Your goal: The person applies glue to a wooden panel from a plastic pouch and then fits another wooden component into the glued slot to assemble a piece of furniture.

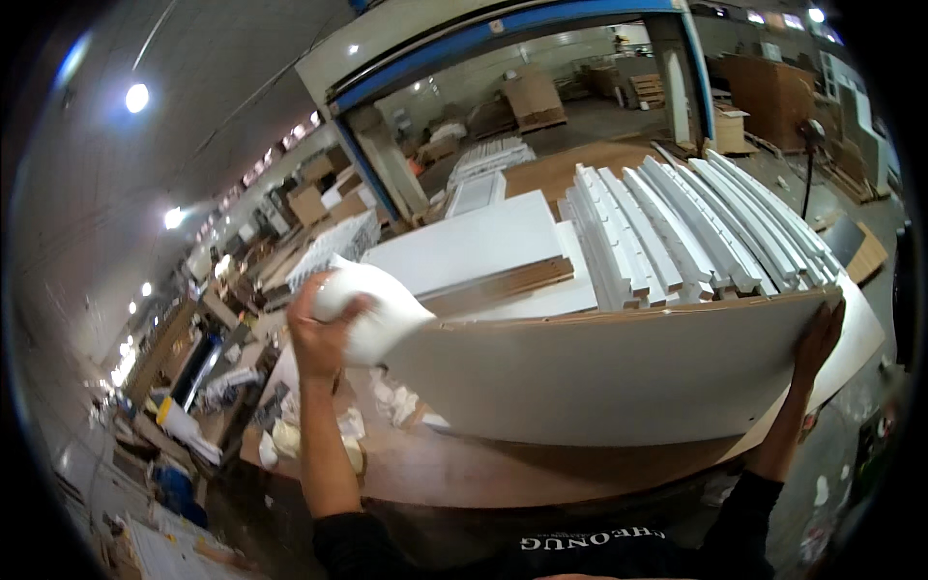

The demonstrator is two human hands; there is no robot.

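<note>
A long white panel (599,377) stands on its edge across the table in front of me, with a brown raw strip along its top. At its right end my right hand (818,338) grips the edge, fingers mostly behind it. My left hand (324,324) is closed round a bunched white sheet (382,304), soft-looking like foam or cloth, held at the panel's left end. The sheet covers that corner, so I cannot tell whether they touch.
Behind the panel lie several white slats (677,227) side by side and stacked white boards (474,246). White scraps (391,398) lie on the brown tabletop (541,474) at left. A blue-edged frame (493,34) spans the far side. Boxes and pallets stand beyond.
</note>
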